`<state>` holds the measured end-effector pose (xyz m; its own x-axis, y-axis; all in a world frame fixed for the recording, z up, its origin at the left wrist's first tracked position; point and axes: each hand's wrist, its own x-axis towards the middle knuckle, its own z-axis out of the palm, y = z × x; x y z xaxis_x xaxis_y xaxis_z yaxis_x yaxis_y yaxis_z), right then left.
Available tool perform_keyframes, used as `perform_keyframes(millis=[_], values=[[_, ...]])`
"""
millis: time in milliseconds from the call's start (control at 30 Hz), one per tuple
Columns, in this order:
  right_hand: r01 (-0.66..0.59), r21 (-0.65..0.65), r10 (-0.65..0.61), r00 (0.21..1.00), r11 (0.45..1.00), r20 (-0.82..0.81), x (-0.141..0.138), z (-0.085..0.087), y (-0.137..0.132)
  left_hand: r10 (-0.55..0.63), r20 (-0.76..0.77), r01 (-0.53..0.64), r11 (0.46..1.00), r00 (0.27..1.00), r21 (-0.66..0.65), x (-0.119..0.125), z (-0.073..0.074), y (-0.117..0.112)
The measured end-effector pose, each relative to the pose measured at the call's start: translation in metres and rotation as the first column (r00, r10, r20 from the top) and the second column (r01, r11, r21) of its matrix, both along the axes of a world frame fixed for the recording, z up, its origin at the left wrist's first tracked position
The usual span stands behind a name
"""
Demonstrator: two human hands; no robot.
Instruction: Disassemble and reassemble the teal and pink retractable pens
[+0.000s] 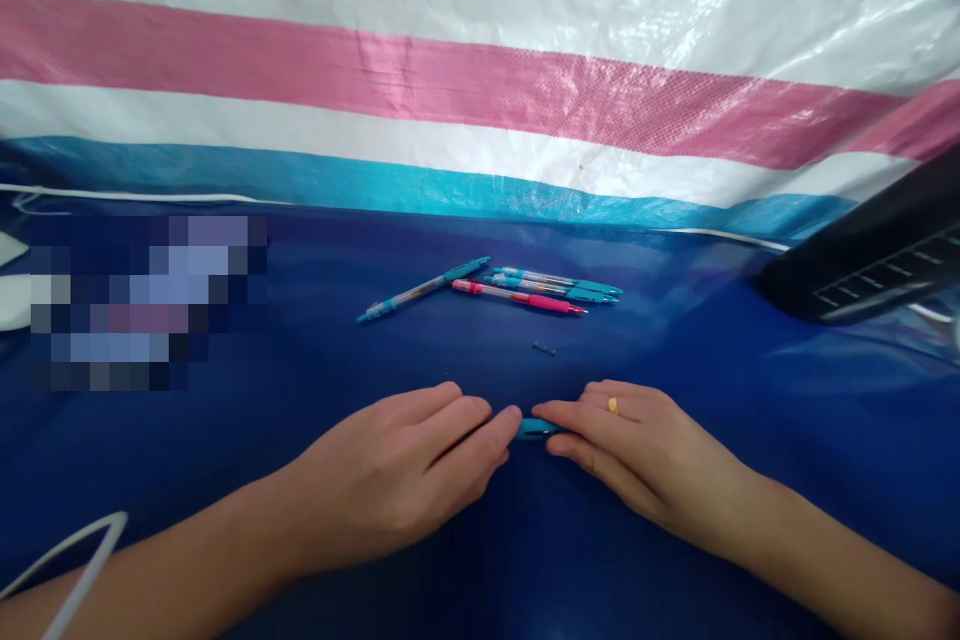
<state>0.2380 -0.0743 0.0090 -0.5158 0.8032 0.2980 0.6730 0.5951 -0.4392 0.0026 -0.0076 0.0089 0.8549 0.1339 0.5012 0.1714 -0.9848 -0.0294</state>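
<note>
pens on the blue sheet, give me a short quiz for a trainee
1. How many pens lie together beyond the hands?
2. True or false: the gold ring is on the left hand.
3. What colour is the piece between the hands? A pink, B blue, C black.

Key: 1. Four. 2. False, it is on the right hand. 3. B.

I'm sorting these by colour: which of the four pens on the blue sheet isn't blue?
The pink pen, lying just in front of the two parallel blue pens; the fourth pen, angled off to the left, is blue too.
</note>
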Motion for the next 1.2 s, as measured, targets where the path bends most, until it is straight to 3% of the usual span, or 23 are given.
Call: perform_keyframes(millis=[300, 700, 900, 1067, 1200], values=[[0.052, -0.145, -0.058, 0.998, 0.988, -0.038, 0.0, 0.007, -0.002, 0.004, 0.009, -0.004, 0.999, 1.0, -0.045, -0.004, -0.005, 0.01], [0.087, 0.024, -0.087, 0.996, 0.996, -0.003, 0.001, 0.0, -0.002, 0.022, -0.053, -0.021, 1.0, 0.998, 0.011, -0.003, 0.009, 0.005], [0.104, -0.125, -0.108, 0.994, 0.987, -0.024, -0.008, 0.002, -0.006, -0.002, -0.02, 0.002, 1.0, 1.0, -0.009, -0.003, 0.004, 0.005], [0.111, -0.151, -0.108, 0.994, 0.982, 0.026, -0.008, 0.001, -0.007, -0.007, -0.05, 0.005, 1.0, 0.999, -0.029, -0.003, 0.005, 0.004], [0.142, -0.22, -0.153, 0.987, 0.965, -0.037, -0.007, 0.002, -0.009, 0.015, -0.05, -0.018, 0.998, 0.999, -0.052, -0.001, 0.001, 0.008]])
